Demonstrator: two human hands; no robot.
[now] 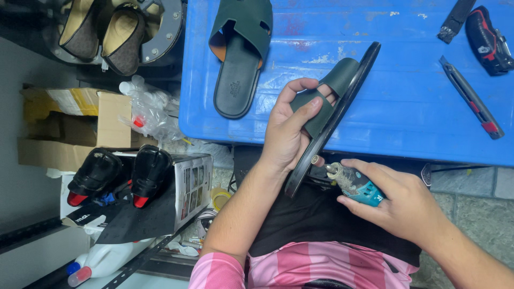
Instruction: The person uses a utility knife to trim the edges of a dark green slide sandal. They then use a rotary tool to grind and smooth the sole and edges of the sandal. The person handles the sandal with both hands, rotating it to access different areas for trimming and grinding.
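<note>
My left hand [286, 128] grips a dark green slide sandal [334, 109] by its strap, holding it on edge against the front of the blue table [396, 80]. My right hand [399, 200] holds a small teal rotary tool [356, 184]. The tool's tip [317, 160] touches the black sole edge near the heel. A matching green sandal [239, 56] lies flat on the table at the upper left.
A utility knife [471, 99] and a black and red tool [487, 40] lie on the table's right side. To the left stand a cardboard box [75, 126], a pair of black shoes [120, 174], brown shoes [104, 32] and a white bottle [107, 257].
</note>
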